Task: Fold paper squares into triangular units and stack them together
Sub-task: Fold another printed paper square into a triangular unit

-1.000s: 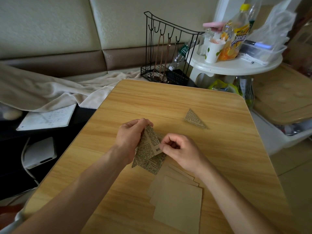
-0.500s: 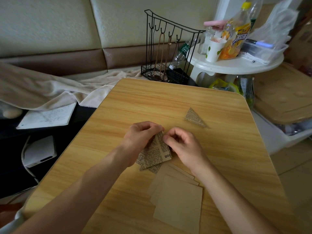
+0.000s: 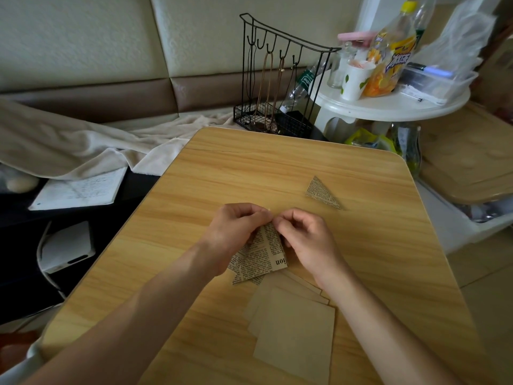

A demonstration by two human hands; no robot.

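Note:
A newsprint-patterned paper square [image 3: 262, 257], partly folded, lies at the middle of the wooden table [image 3: 249, 168]. My left hand [image 3: 236, 234] and my right hand [image 3: 305, 240] meet at its far tip, both pinching the paper with curled fingers. A finished newsprint triangle [image 3: 322, 193] lies flat farther back to the right, apart from my hands. Several plain tan paper squares [image 3: 294, 326] lie in a loose overlapping pile just in front of the folded piece, blank side up.
A black wire rack [image 3: 277, 79] stands behind the table's far edge. To the right is a round white side table [image 3: 388, 107] with a paper cup, bottles and a plastic box. A cream blanket [image 3: 69, 145] and a notebook [image 3: 80, 190] lie at left.
Both hands came together at the paper's far tip and moved slightly away from me. The raised flap has been brought down, so the piece now lies flatter on the table.

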